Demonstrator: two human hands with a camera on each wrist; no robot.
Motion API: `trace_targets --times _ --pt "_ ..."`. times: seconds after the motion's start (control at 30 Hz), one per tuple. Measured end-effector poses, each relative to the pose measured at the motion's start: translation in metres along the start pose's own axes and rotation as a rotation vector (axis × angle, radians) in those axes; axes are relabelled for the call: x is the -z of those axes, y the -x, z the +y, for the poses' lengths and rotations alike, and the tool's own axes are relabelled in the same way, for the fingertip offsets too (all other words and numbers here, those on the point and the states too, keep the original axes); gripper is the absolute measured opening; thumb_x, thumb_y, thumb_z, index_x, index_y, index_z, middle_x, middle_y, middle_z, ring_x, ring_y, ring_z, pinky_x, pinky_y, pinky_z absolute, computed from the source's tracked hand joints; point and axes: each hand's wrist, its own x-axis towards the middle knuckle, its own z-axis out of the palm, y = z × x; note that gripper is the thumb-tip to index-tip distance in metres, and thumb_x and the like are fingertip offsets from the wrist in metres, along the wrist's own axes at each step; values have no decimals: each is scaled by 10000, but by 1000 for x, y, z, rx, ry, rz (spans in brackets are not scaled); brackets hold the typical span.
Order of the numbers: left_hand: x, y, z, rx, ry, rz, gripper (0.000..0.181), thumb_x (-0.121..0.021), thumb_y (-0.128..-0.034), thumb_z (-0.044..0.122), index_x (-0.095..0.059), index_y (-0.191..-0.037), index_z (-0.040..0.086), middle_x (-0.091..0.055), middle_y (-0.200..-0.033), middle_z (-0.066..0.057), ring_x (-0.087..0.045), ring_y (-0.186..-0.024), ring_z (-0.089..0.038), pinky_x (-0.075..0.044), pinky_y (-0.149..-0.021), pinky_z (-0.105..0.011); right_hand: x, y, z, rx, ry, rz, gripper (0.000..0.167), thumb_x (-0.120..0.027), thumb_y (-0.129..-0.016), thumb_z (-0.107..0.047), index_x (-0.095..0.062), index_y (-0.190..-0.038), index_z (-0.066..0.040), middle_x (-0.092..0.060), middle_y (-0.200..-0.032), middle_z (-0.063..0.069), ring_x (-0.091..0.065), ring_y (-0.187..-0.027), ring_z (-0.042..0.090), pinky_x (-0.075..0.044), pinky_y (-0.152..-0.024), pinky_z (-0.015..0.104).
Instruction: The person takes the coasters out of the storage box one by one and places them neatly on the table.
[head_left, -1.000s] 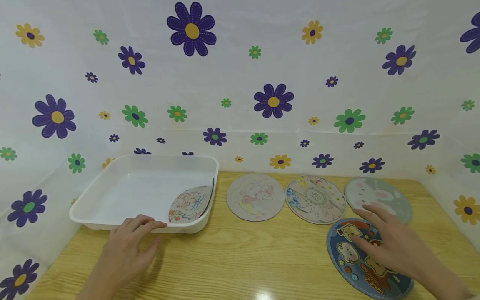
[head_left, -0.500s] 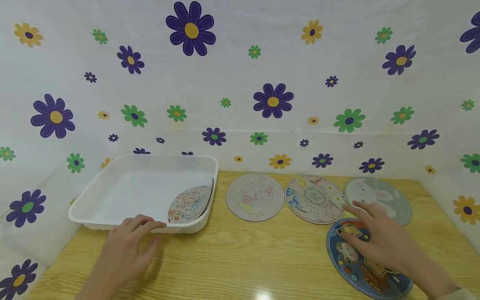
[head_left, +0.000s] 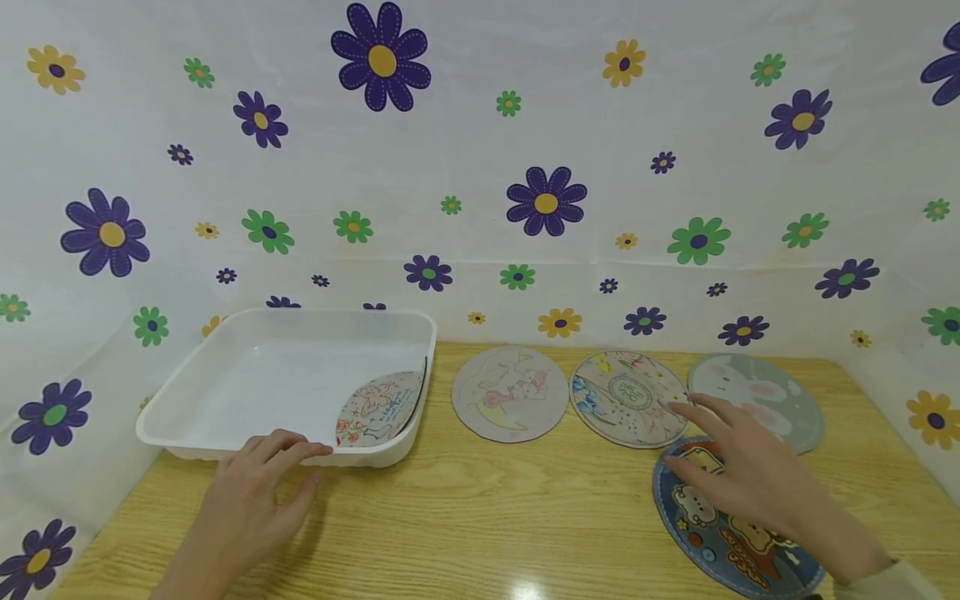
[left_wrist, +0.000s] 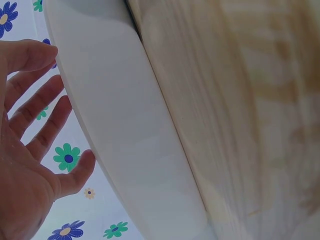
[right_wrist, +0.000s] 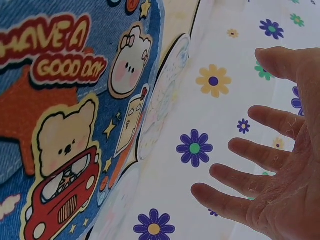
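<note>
In the head view my left hand (head_left: pixel 258 500) rests its fingertips on the front rim of a white plastic tray (head_left: pixel 247 392). The left wrist view shows those fingers along the rim. A round mat (head_left: pixel 375 412) with pink drawings leans in the tray's right front corner. My right hand (head_left: pixel 765 483) hovers with spread fingers over a denim-blue round mat (head_left: pixel 705 550) with cartoon bears, holding nothing. Its fingertips reach toward a floral round mat (head_left: pixel 626 400) and partly cover a grey-green rabbit mat (head_left: pixel 787 400). In the right wrist view the palm (right_wrist: pixel 285 175) is apart from the mats.
A pale round mat (head_left: pixel 510 396) with a moon drawing lies right of the tray. Wooden tabletop (head_left: pixel 480 525) stretches across the front. Behind it hangs a white flower-patterned cloth (head_left: pixel 465 142).
My right hand has drifted left over the denim-blue mat, toward the floral mat, uncovering more of the rabbit mat. The left hand stays at the tray's rim.
</note>
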Motion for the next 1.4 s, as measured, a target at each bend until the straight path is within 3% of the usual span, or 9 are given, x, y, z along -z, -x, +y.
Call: trace_targets --times 0.23,0.53,0.87,1.1,1.27,1.4 --pt "-1 2 -2 -2 -4 0 332 -811 -749 92 -751 -1028 261 -673 -987 97 -626 -924 -212 -376 -688 -372 -3 -3 -5 47 -3 28 640 -763 -895 -418 -581 -1426 -110 -549 -1448 252 -601 -1207 516 -489 -923 699" --pt "0 2 -1 -1 -2 -4 327 -810 -755 95 -753 -1035 255 -674 -993 95 -620 -927 -209 -363 -694 -360 -7 -7 -11 65 17 64 621 -779 -877 -425 -602 -1403 -144 -583 -1421 217 -609 -1209 476 -448 -908 763" --pt "1 1 -2 -5 0 -7 332 -808 -755 88 -750 -1035 255 -673 -992 91 -623 -924 -211 -375 -698 -370 -8 -10 -17 83 17 59 585 -757 -897 -419 -610 -1390 -140 -577 -1437 195 -608 -1215 463 -562 -803 613" --pt "0 1 -2 -7 0 0 325 -807 -753 88 -754 -1030 250 -679 -992 80 -624 -914 -214 -382 -692 -375 -9 -14 -21 105 -1 49 579 -754 -903 -415 -609 -1389 -133 -571 -1443 197 -606 -1216 473 -551 -819 638" --pt "0 0 -1 -1 3 -3 322 -810 -757 91 -754 -1032 249 -680 -992 78 -626 -919 -216 -387 -692 -387 -11 -18 -23 117 -6 55 578 -758 -899 -415 -611 -1387 -142 -564 -1449 197 -599 -1226 477 -580 -755 573" --pt "0 0 -1 -4 2 -1 316 -809 -755 91 -755 -1029 241 -682 -990 71 -627 -917 -219 -391 -693 -393 -13 -20 -26 131 -16 63 572 -763 -892 -417 -619 -1379 -154 -573 -1439 198 -601 -1228 475 -577 -783 587"
